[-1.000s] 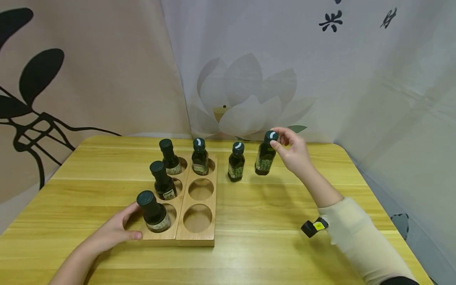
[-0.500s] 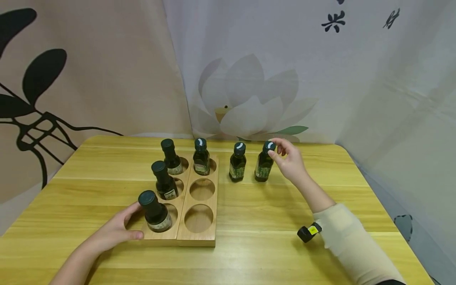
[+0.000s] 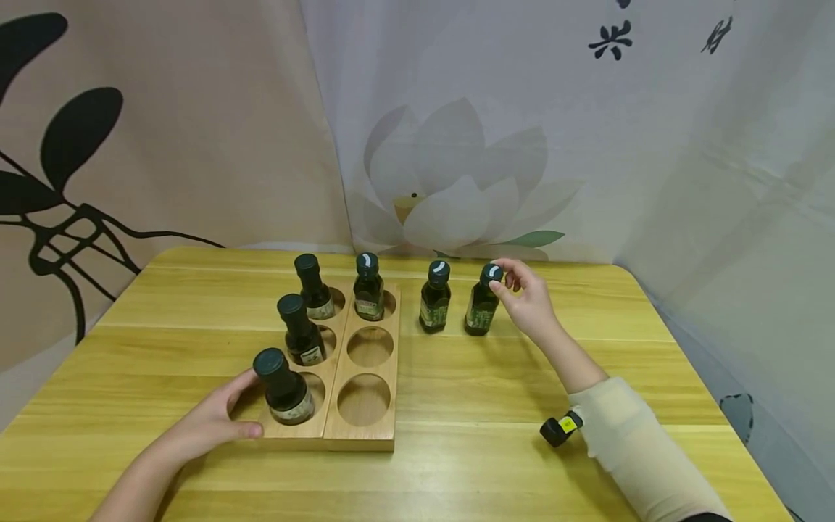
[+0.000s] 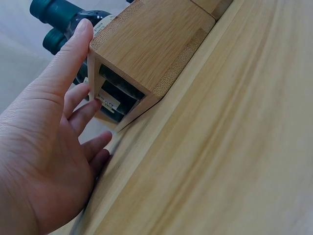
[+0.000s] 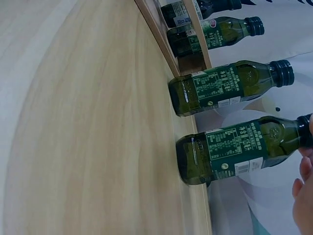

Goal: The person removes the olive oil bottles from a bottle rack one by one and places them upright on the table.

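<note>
Across the lower frame, the yellow table [image 3: 470, 457]; left of centre, the wooden rack [image 3: 360, 433]. At its lower-left corner, left hand [image 3: 205, 426], spread! Right of centre, right hand [image 3: 527, 303], pinching a cap [image 3: 492, 273] on a dark green glass bottle [image 3: 481, 312], base down, cap end up, long axis nearly vertical! Green printed label [image 5: 237, 147], white curved mark [image 3: 493, 272] on top.

Looks like a staged tabletop corner, wider room type can't be told: wood table [image 3: 483, 471] with cloth [image 3: 496, 58] hung behind and at both sides, printed with lotus [image 3: 450, 210], leaves [image 3: 81, 130], characters [image 3: 610, 45].
</note>
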